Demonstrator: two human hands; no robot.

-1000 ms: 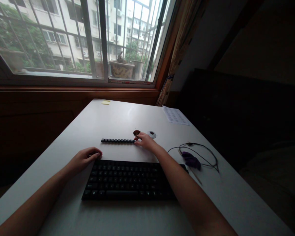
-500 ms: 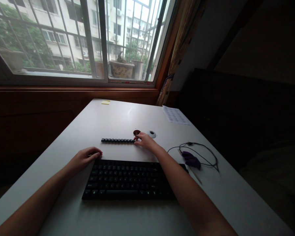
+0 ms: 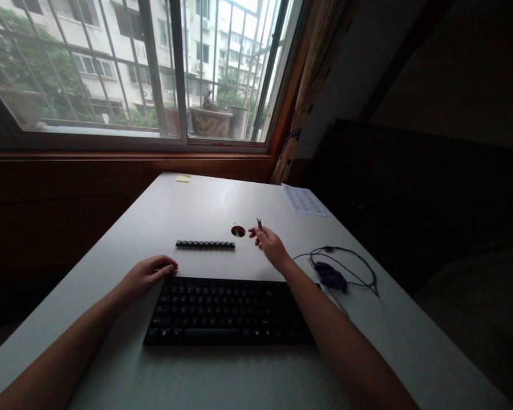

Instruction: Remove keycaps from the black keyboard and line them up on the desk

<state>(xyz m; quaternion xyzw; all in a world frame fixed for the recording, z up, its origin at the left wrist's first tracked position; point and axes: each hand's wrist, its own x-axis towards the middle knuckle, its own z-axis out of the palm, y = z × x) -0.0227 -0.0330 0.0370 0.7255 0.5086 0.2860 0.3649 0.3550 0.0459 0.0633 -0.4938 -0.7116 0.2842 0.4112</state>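
My right hand [image 3: 270,245] is raised above the desk, to the right of the round hole. It is closed on a small keycap puller [image 3: 259,224] whose forked tip points up and away from me. A straight row of black keycaps [image 3: 205,245] lies behind the black keyboard [image 3: 214,310]. My left hand [image 3: 150,273] rests on the desk by the keyboard's far left corner. Its fingers are loosely curled, with a gap before the thumb and nothing visible in them. My right forearm hides the right part of the keyboard.
The white desk [image 3: 123,239] has a round cable hole [image 3: 238,231]. On the right lie a looped black cable [image 3: 370,270] and a dark purple cloth-like item [image 3: 331,277]. Printed paper [image 3: 303,199] and a yellow sticky note [image 3: 183,178] are at the far edge, below the window.
My right hand has moved right and up, away from the right end of the keycap row, with the puller now tip up. My left hand has stayed in place.
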